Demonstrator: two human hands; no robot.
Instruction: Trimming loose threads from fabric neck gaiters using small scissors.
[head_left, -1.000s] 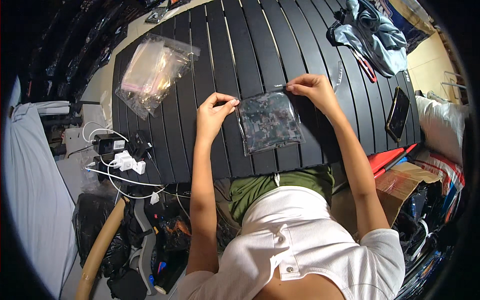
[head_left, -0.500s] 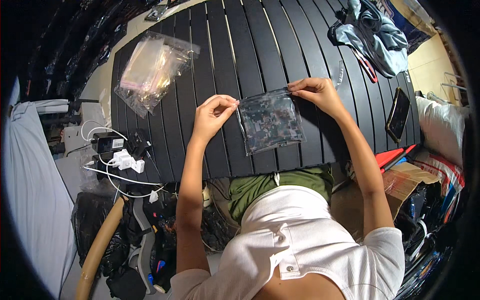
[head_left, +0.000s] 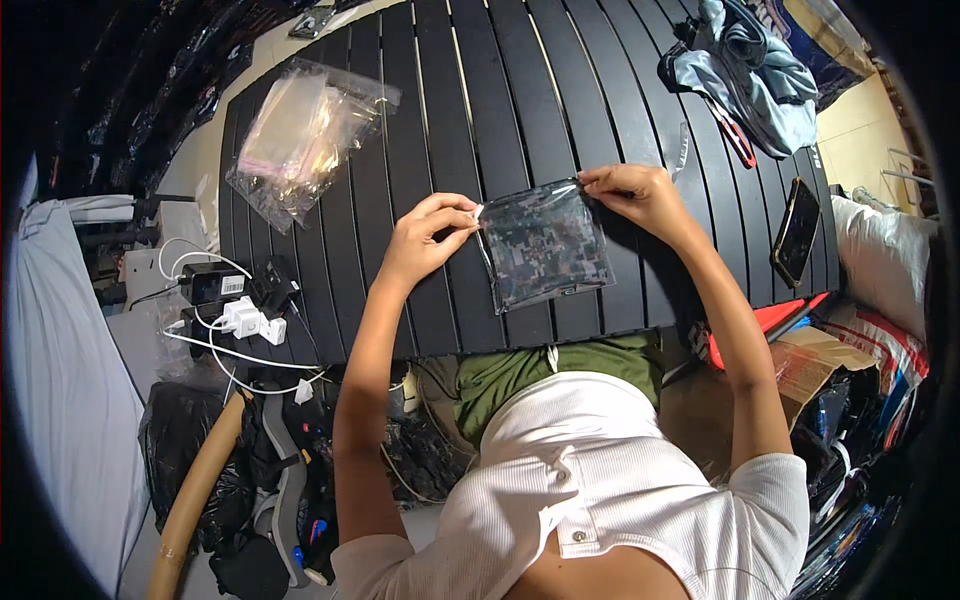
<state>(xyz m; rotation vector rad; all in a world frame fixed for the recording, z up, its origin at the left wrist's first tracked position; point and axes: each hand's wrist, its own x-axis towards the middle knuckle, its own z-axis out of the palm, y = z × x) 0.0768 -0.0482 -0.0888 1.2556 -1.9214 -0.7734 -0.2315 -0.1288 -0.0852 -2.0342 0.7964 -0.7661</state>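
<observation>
Pinching the camouflage packet point(head_left: 548, 250) by its upper-left corner with left hand point(head_left: 436, 236) | and clasping upper-right corner with right hand point(head_left: 636, 202), right over black slatted table point(head_left: 420, 110)!

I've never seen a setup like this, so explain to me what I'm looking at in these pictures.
There's no machine here, just a person's two bare hands. The pictures come from a wide fisheye camera worn on that person's head, looking down, so straight edges bend and their own white top shows below.

The left hand and right hand pinch the two far corners of a flat camouflage-patterned packet, seemingly in clear plastic.

Around it on the black slatted table are clear plastic bags at far left, white chargers at near left, and a phone and grey-blue cloth at right.
</observation>
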